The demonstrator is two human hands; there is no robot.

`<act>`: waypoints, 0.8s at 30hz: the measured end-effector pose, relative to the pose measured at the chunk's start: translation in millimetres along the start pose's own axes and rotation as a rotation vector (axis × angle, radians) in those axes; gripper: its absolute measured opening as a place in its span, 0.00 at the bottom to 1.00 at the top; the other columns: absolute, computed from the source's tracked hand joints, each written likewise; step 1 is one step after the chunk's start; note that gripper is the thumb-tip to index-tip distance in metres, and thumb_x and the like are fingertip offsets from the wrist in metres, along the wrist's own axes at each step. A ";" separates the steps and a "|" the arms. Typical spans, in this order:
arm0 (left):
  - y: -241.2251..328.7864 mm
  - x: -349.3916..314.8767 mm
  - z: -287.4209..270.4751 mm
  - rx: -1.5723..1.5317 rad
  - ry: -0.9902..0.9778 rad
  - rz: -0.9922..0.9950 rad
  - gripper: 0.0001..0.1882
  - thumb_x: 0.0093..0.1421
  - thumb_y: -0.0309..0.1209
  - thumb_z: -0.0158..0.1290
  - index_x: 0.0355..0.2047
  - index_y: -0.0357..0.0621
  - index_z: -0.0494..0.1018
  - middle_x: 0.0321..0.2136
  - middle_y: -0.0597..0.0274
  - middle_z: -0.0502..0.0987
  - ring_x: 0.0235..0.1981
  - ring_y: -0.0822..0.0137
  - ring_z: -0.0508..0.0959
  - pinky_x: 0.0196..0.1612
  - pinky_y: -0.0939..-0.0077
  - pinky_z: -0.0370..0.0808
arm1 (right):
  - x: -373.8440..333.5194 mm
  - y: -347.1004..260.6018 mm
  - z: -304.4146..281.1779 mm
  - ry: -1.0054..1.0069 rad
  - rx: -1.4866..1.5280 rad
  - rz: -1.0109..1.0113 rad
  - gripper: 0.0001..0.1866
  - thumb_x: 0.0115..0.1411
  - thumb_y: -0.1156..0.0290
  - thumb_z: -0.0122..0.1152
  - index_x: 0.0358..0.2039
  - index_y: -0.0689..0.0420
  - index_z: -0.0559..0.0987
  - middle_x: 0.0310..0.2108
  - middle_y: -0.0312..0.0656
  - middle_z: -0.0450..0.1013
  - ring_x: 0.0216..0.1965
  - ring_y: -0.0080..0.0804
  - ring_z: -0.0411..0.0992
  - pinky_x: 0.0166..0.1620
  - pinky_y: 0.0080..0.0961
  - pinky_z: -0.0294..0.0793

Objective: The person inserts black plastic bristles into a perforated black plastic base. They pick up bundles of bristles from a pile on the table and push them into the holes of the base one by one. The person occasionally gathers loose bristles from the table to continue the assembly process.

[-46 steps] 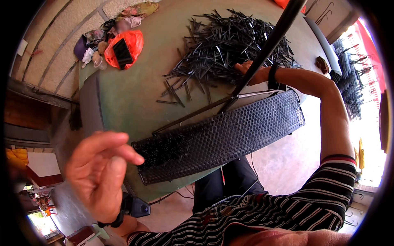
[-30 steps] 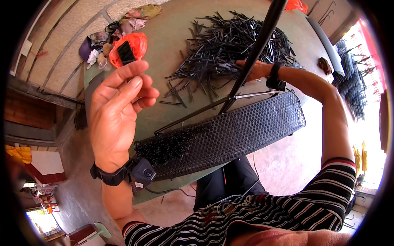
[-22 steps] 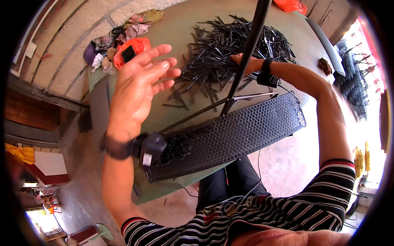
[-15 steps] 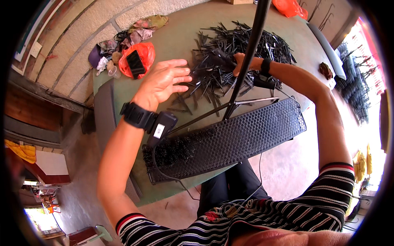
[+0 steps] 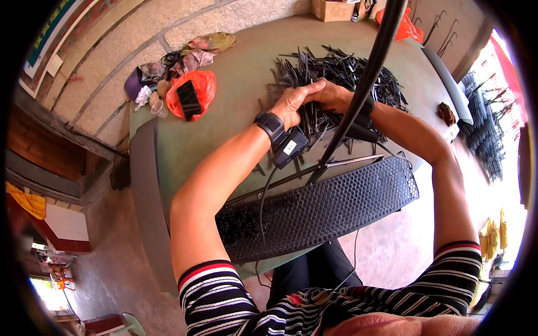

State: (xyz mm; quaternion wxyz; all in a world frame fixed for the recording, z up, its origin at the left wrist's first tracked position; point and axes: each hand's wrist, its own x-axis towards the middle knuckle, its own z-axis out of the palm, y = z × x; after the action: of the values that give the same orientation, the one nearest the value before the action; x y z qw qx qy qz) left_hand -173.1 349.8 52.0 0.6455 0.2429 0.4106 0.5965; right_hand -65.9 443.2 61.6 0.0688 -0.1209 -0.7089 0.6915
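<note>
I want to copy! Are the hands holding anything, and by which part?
The left hand and right hand seem to hold black sticks around their middles, but the exact hold is hidden.

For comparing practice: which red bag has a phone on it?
The left bag, beside the cloths, carries the black phone; the other bag, far right, shows none.

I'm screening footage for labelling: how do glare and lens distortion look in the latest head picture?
Head view: glare washes out the far right, beside the dark stacked pieces; head view: small bright glints show on the thin black strips; head view: fisheye bending bows the joints of the stone-block wall, and the picture's corners go black.
</note>
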 end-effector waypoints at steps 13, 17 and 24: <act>-5.2 6.4 -31.1 -0.166 0.074 0.013 0.11 0.56 0.38 0.51 0.26 0.43 0.71 0.21 0.60 0.74 0.21 0.65 0.75 0.30 0.62 0.77 | 17.4 -4.8 12.1 -0.069 -0.168 0.077 0.14 0.45 0.73 0.68 0.32 0.67 0.78 0.25 0.37 0.74 0.29 0.21 0.72 0.32 0.19 0.70; -4.6 6.2 -48.9 -0.152 0.198 0.075 0.12 0.58 0.34 0.48 0.32 0.38 0.73 0.27 0.56 0.76 0.26 0.62 0.78 0.32 0.65 0.78 | 12.6 -33.6 31.9 -0.081 -0.701 -0.010 0.32 0.39 0.60 0.73 0.41 0.69 0.74 0.33 0.43 0.73 0.35 0.28 0.70 0.38 0.25 0.71; 0.5 2.0 -57.8 -0.044 0.451 0.162 0.08 0.50 0.24 0.55 0.32 0.35 0.73 0.27 0.55 0.77 0.24 0.62 0.78 0.28 0.68 0.77 | -12.0 -49.6 40.9 -0.160 -0.675 0.143 0.50 0.37 0.46 0.72 0.52 0.69 0.62 0.47 0.53 0.68 0.47 0.41 0.69 0.49 0.29 0.68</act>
State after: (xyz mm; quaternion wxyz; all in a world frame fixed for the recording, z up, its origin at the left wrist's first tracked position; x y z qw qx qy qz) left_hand -220.8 341.6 20.4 0.4928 0.1215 0.5104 0.6942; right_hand -69.0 399.9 110.5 -0.0795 -0.1316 -0.8904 0.4284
